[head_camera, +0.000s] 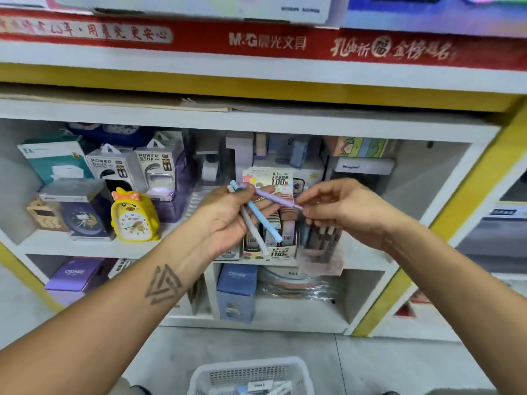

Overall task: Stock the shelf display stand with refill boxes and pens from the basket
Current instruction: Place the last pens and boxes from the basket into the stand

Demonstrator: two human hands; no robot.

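My left hand [228,220] grips a small bunch of pens in front of the shelf: a light blue pen [263,222], a white pen [252,232] and a purple pen [275,197]. My right hand [339,209] pinches the far tip of the purple pen between thumb and fingers. Right behind both hands stands the display stand [281,252] on the middle shelf, with rows of refill boxes in it and a header card reading 0.7 and 100. The white basket [251,376] sits on the floor at the bottom, holding several small boxes.
A yellow duck alarm clock [134,216], power bank boxes [125,166] and a dark clock box [82,215] fill the shelf's left side. A clear holder of dark pens [322,240] stands right of the stand. Blue and purple boxes [236,292] sit on the lower shelf.
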